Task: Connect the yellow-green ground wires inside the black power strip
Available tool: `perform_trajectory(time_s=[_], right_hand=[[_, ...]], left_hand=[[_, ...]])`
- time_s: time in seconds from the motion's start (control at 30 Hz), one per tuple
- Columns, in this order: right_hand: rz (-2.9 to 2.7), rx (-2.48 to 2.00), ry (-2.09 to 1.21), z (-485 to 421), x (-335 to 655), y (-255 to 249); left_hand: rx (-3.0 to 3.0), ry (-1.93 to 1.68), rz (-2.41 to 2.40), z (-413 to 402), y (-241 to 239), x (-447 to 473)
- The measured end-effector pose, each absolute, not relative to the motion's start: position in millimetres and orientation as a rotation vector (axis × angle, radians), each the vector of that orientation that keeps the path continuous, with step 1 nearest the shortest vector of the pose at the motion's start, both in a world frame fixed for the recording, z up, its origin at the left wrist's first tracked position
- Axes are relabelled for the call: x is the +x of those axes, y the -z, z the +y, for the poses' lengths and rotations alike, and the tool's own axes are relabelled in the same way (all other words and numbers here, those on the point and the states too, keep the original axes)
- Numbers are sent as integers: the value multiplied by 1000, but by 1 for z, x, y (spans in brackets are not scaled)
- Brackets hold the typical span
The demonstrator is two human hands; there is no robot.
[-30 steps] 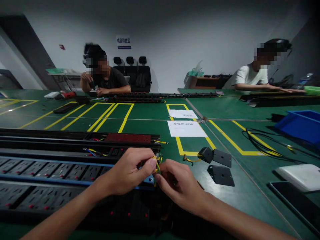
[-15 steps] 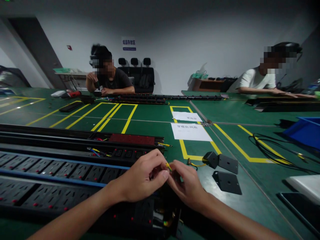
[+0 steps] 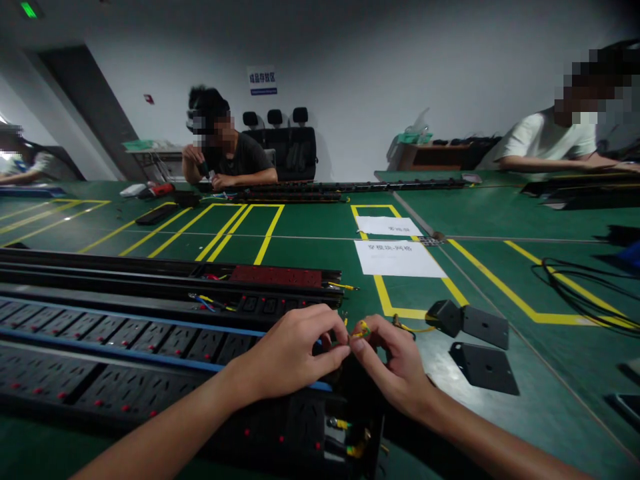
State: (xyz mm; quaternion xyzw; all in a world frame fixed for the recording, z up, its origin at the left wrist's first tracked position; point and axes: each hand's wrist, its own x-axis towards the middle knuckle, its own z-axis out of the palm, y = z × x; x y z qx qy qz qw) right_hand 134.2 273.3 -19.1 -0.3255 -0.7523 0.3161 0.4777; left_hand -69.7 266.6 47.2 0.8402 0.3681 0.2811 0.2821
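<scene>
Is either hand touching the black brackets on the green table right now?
No, both the left hand and right hand pinch a yellow-green wire; the black brackets lie apart.

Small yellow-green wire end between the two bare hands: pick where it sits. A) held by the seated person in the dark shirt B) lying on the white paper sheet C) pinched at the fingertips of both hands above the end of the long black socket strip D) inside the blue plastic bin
C: the left hand and right hand meet fingertip to fingertip on the small yellow-green wire end, above the end of the long black socket strip.
</scene>
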Motion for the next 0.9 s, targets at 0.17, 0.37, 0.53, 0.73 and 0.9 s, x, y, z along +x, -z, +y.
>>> perform_trajectory(time_s=[0.17,0.37,0.53,0.73,0.9], right_hand=[[-1827,-872,-888,274,134,20],[-1752,-839,-1143,279,135,22],[-1392,-855,-1475,285,135,27],[-1118,-937,-1494,295,132,28],[-983,-935,-1688,290,127,19]], left_hand=[[2341,-677,1081,267,-44,-71],[2344,-635,1142,267,-47,-70],[2124,-698,1102,265,-59,-68],[1612,-724,1012,268,-65,-67],[1376,-683,957,273,-66,-69]])
